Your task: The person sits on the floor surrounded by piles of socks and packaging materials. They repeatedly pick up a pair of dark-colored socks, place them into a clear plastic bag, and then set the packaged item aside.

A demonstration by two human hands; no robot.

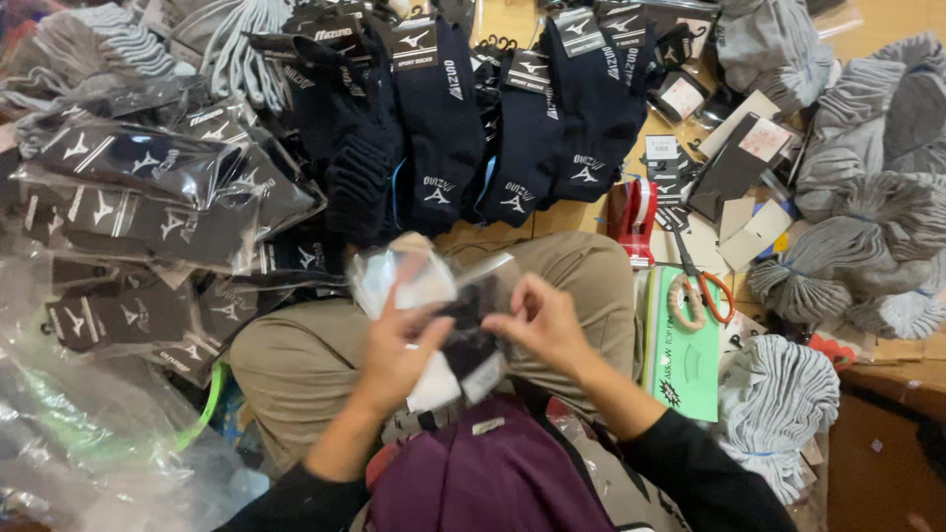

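At 9 o'clock lie bagged dark socks (pixel 148 212); at centre, left hand (pixel 399 350) and right hand (pixel 540 320) both grip a clear plastic bag (pixel 434 281) holding dark socks, above the lap; at 3 o'clock sit scissors (pixel 705 286) and grey sock bundles (pixel 867 227)

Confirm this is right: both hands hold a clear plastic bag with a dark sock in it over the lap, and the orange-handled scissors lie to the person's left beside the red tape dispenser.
Not quite. In the head view the orange-handled scissors lie to the person's right, beside the red tape dispenser. The rest holds: the left hand and right hand hold the clear plastic bag with a dark sock in it over the lap.
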